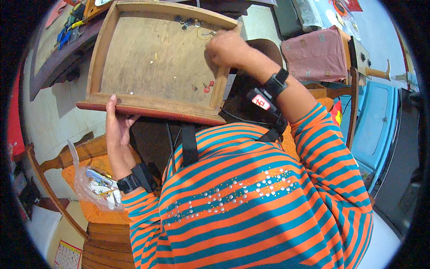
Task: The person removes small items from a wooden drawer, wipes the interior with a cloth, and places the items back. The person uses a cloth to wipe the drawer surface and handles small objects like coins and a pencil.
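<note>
A shallow wooden drawer (144,57) with a dark red front lies across my lap. My left hand (117,124) grips its front edge near the left corner, thumb on top. Over the drawer's right side is my right hand (225,48), its fingers curled and slightly blurred; whether it holds anything is hidden. Just beyond its fingers are a thin yellow ring (203,33) and a small metal piece. Small dark items (184,23) lie along the far wall of the drawer. Small red pieces (207,87) sit near the front right corner, with little white scraps on the drawer's bottom.
An orange-cushioned wooden chair (74,175) at left holds a clear plastic bag (100,191) with papers. A dark-edged table (63,64) with tools stands at upper left. At right are a pink cloth-covered box (315,53) and a light blue cabinet (373,124).
</note>
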`<state>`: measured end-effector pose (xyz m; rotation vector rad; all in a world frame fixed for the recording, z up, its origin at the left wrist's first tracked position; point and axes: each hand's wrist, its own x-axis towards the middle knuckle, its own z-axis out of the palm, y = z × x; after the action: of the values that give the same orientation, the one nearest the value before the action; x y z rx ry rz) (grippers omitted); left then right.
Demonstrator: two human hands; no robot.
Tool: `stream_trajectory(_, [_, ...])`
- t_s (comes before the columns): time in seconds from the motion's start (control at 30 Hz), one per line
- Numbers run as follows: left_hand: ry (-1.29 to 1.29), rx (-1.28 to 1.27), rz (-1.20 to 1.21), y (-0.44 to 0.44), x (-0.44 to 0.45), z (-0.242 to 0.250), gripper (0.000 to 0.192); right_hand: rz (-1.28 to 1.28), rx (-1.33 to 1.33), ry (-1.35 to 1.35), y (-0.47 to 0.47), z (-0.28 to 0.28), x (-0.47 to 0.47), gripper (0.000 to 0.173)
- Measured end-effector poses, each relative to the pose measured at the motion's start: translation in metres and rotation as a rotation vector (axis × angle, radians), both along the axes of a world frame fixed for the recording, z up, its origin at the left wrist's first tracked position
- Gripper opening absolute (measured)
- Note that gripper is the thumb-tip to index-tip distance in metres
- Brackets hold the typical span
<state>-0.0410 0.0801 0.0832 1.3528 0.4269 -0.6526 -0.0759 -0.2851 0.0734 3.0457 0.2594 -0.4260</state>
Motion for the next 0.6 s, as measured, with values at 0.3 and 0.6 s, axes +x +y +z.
stream_trajectory(0.3, [0.003,-0.043,-0.014,0.002,0.001,-0.003,0.069,0.021,0.171,0.128,0.021,0.019,-0.023,0.024])
stream_trajectory(0.6, [-0.01,-0.038,-0.013,0.001,0.001,-0.001,0.067,0.067,0.099,0.268,0.035,0.009,-0.022,0.022])
